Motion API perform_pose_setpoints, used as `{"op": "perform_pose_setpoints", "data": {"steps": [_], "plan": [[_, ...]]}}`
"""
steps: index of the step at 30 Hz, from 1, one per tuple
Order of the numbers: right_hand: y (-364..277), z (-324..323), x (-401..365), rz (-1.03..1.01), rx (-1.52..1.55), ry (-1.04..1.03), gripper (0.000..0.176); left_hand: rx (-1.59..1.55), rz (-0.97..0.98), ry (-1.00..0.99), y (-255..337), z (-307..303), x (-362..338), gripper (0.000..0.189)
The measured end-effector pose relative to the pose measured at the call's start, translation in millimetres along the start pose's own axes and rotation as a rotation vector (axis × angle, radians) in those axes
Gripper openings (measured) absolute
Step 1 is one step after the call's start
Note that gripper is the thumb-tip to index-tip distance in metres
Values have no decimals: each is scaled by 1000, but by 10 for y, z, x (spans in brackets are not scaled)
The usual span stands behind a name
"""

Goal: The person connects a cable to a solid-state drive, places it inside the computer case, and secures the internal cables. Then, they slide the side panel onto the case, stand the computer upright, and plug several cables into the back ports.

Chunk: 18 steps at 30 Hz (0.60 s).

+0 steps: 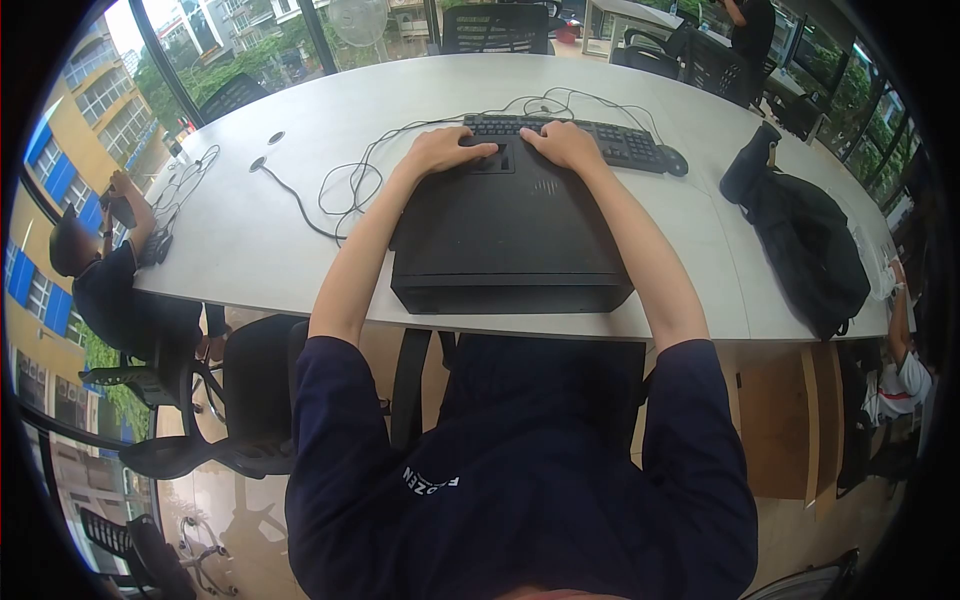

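Note:
A black desktop computer case (510, 225) lies flat on the white table in front of me, close to the near edge. My left hand (445, 150) grips its far left corner, the thumb on top beside a small recessed panel (495, 157). On the far right part, my right hand (565, 145) holds the same far edge with its thumb on top. The other fingers of both hands are partly hidden over that edge. Just beyond the case is a black keyboard (620, 143), partly covered by the case and my hands. A black mouse (673, 160) sits at its right end.
Loose cables (350, 185) loop over the white table (300, 265) left of and behind the case. A black bag (805, 245) lies on the right. One person (110, 270) sits at the left, others are at the far right. Office chairs (495, 30) stand around.

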State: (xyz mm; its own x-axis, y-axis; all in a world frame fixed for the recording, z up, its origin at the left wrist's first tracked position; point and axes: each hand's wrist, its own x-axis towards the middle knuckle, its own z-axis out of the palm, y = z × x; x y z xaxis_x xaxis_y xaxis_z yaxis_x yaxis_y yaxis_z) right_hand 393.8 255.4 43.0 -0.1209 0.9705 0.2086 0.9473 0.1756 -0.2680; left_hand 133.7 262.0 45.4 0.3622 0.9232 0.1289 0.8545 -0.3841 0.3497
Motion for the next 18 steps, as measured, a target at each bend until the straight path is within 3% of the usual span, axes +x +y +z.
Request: {"op": "perform_pose_setpoints", "data": {"steps": [11, 18], "plan": [[-16, -11, -12, 8, -4, -8, 68, -5, -33, -23, 10, -15, 6, 104], [-9, -5, -2, 14, -5, -11, 68, 13, -3, 14, 72, -21, -49, 86]]}}
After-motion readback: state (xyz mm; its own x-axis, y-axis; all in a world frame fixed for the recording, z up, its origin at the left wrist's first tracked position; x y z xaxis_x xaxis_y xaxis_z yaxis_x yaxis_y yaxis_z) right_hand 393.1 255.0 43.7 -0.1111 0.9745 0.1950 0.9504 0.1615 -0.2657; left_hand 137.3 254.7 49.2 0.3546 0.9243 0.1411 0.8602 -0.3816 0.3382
